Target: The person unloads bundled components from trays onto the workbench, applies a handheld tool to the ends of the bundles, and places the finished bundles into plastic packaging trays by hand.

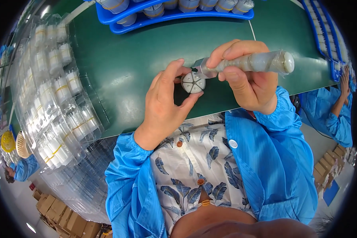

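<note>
Between the thumb and fingers of my left hand (pixel 162 99), a round bundle of white wedge-shaped pieces (pixel 193 84) stands with its end facing up. Dark gaps divide the wedges, and small marks dot their ends. My right hand (pixel 246 77) is closed around a tool with a thick pale handle (pixel 282 63) wrapped in clear film. A flat, shiny metal head (pixel 203 66) sticks out of the tool toward my left hand. Its tip is at the upper right rim of the bundle; whether it touches, I cannot tell.
Stacked clear plastic trays (pixel 63 99) of banded white cylinders stand at the left. Blue trays (pixel 178 23) with similar bundles lie at the back of the green table (pixel 123 59). Another blue rack (pixel 325 35) stands far right, near a person in a blue sleeve (pixel 339 123).
</note>
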### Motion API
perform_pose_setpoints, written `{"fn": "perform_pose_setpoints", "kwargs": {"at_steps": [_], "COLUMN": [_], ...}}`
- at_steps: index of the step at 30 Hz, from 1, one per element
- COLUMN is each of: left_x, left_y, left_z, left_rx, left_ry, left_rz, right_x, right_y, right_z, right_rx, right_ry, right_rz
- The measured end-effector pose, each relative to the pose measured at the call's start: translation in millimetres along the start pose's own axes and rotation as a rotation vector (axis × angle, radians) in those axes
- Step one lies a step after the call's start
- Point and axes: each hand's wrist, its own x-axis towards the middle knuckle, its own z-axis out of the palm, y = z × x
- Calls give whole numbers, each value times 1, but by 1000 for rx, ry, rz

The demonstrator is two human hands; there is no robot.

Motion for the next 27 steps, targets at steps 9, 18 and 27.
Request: {"fn": "perform_pose_setpoints", "kwargs": {"at_steps": [9,18,27], "left_x": [6,7,-3], "left_y": [-2,-3,-12], "left_z": [3,2,5], "left_rx": [-30,32,40], "left_ry": [-5,-17,73], "left_rz": [1,31,32], "right_x": [9,11,11], "right_y": [0,1,-4], "right_z": [-3,-3,3], "right_rx": [-59,-114,-87], "right_ry": [-27,-132,7], "right_rz": [4,-16,-18]}}
